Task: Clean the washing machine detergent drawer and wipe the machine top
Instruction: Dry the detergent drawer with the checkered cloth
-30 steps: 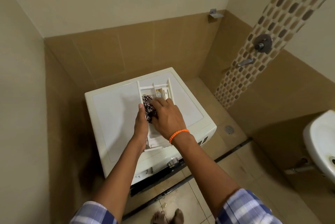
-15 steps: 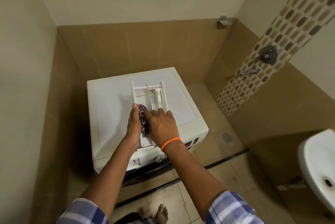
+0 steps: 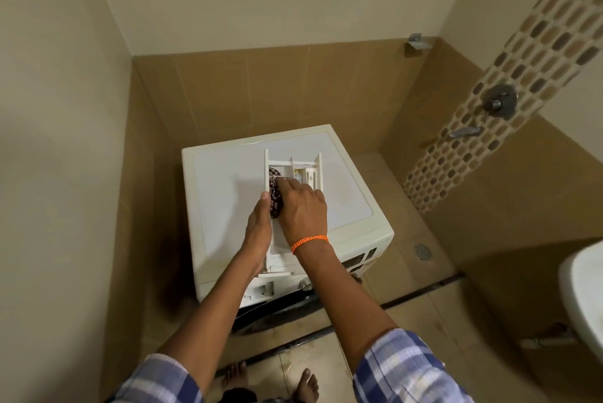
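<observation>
The white detergent drawer (image 3: 308, 163) lies flat on the top of the white washing machine (image 3: 225, 197), its divided compartments pointing away from me. A dark checked cloth (image 3: 275, 194) fills the drawer's left compartment. My right hand (image 3: 301, 207), with an orange band at the wrist, presses down on the cloth with its fingers over it. My left hand (image 3: 259, 226) holds the drawer's left wall. The near half of the drawer is hidden under both hands.
The machine stands in a tiled corner, with the beige wall (image 3: 58, 174) close on its left. A shower tap (image 3: 497, 104) and spout are on the right wall, a floor drain (image 3: 422, 251) lies beside the machine, and a white basin (image 3: 584, 298) juts in at the right edge. Bare feet (image 3: 306, 384) stand below.
The cloth and my right hand slid toward me along the drawer, then back away to the far part of the left compartment. My left hand stayed on the drawer's left wall. The view tilted up.
</observation>
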